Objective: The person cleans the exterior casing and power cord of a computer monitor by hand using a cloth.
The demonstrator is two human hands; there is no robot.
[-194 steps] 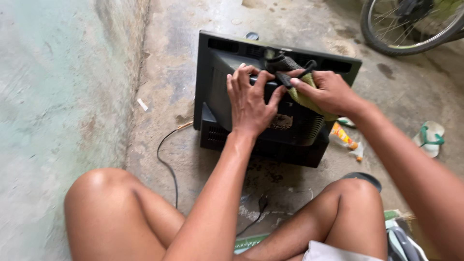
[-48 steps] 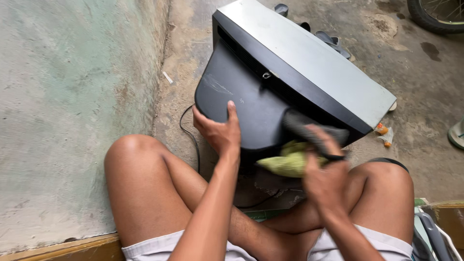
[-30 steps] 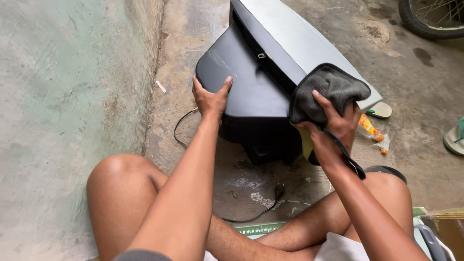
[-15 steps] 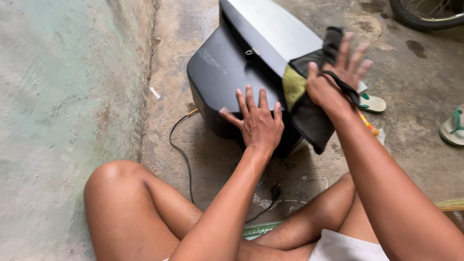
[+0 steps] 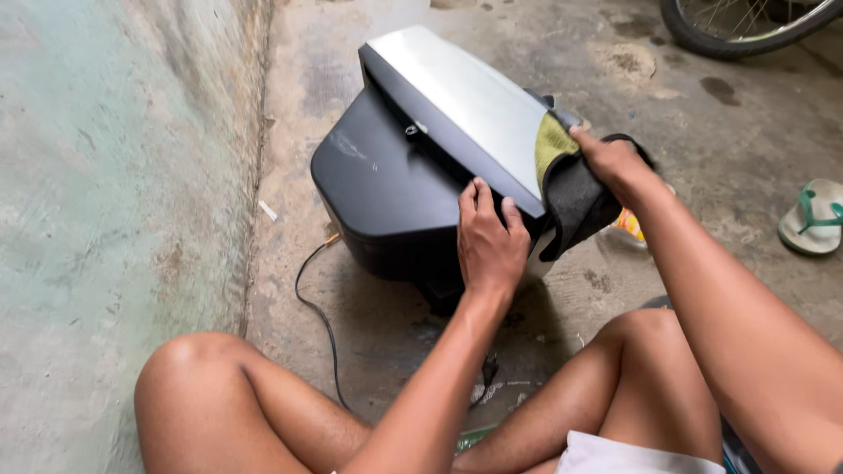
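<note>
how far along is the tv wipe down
Done: the black rear housing of the old television looks mostly dust-free, with faint smears left near its upper left. In hand: the right hand presses a grey and green cloth on the silver side panel's end, while the left hand braces the housing. Left: the underside and screen face are hidden, so unjudged.

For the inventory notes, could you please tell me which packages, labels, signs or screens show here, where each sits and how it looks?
Small wrapper or packet: on the concrete floor just right of the television set, under the right hand and its dark cloth; orange and yellow, mostly hidden.
No label or sign shows.
The set's screen faces away, so it is not in view.
</note>
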